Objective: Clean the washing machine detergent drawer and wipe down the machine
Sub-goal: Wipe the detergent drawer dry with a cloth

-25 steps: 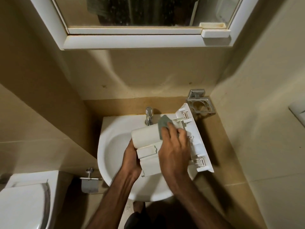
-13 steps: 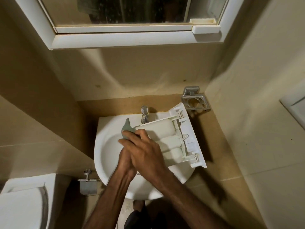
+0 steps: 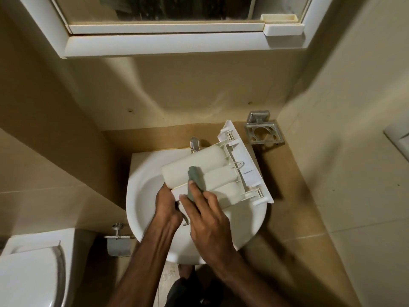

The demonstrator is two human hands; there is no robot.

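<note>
Head view looks down at a white sink (image 3: 141,209) in a small bathroom. The drawer (image 3: 205,171) from the washing machine is held over the sink, bottom side up, so its three round humps face the camera. Its flat front panel points to the back right, near a metal holder (image 3: 263,132) on the wall. The tap (image 3: 194,144) sits just behind the drawer, and no water can be seen coming out.

The left hand (image 3: 164,204) grips the near end of the drawer, with its fingers curled under the edge, and keeps it steady. The right hand (image 3: 210,220) lies on top with its fingers fairly straight, pressing a small grey-green pad (image 3: 195,181) onto the humps. The pad touches the dip between the big hump and the middle one.

I think this is the scrubbing step, and only the drawer's underside is being done. The machine is not in view, so wiping it comes later.

The next move likely needs the pad pushed along each hump and into the dips, with the left hand holding tight so the wet plastic does not slip. The clips by the front panel look thin, so go gently there
</note>
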